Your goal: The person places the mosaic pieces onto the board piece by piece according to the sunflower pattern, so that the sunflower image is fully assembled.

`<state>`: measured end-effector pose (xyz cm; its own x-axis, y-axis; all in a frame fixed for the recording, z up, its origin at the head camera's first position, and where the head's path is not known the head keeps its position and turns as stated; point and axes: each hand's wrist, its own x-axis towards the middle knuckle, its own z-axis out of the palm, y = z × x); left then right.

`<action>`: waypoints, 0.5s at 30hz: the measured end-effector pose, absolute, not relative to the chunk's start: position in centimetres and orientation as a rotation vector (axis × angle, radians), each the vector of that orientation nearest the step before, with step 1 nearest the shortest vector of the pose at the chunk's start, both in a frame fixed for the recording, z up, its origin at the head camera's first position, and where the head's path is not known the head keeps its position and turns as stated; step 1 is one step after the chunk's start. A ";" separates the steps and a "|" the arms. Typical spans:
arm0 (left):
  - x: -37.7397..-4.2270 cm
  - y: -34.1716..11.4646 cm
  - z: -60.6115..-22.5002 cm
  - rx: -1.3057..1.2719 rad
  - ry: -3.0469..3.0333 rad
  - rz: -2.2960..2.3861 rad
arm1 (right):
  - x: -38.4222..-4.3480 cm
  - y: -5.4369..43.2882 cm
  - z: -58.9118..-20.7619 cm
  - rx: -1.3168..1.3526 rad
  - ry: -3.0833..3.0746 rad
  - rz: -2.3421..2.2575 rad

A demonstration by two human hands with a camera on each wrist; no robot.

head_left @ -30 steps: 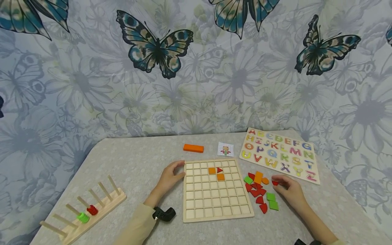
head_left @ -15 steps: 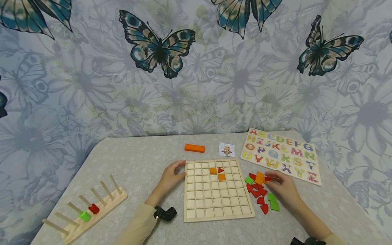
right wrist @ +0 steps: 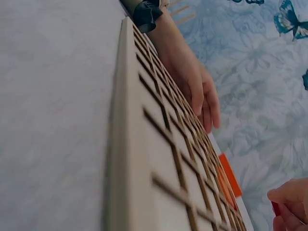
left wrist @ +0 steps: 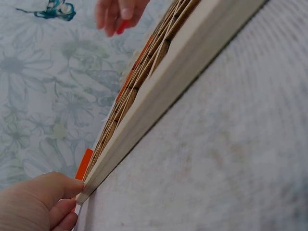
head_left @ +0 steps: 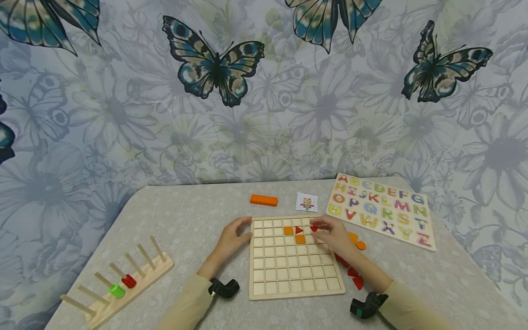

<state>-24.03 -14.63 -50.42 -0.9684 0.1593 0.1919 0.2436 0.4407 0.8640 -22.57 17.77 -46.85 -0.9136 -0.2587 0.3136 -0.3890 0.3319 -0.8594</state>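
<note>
My left hand (head_left: 232, 237) holds the far left corner of a wooden grid board (head_left: 275, 263), its thumb against the edge in the left wrist view. Above the board's far right cells, my right hand (head_left: 336, 236) pinches a small red piece (head_left: 314, 228) between thumb and fingers. The piece's full shape is hidden by the fingers. Two orange squares (head_left: 300, 239) and a red triangle (head_left: 299, 230) lie in cells near the board's far side, just left of the right hand.
Right of the board lie red pieces (head_left: 357, 282) and an orange disc (head_left: 360, 245), partly covered by the right arm. Behind are an orange bar (head_left: 264, 200), a pattern card (head_left: 307, 201) and an alphabet board (head_left: 381, 211). A peg stand (head_left: 136, 289) with rings stands left.
My right hand has carried the red piece left from the loose pieces to over the board's far right cells. My left hand has stayed at the board's corner.
</note>
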 end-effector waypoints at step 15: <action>-24.1 -14.6 -50.4 -0.340 -2.608 -1.575 | -25.8 10.7 -47.9 0.857 -2.507 1.806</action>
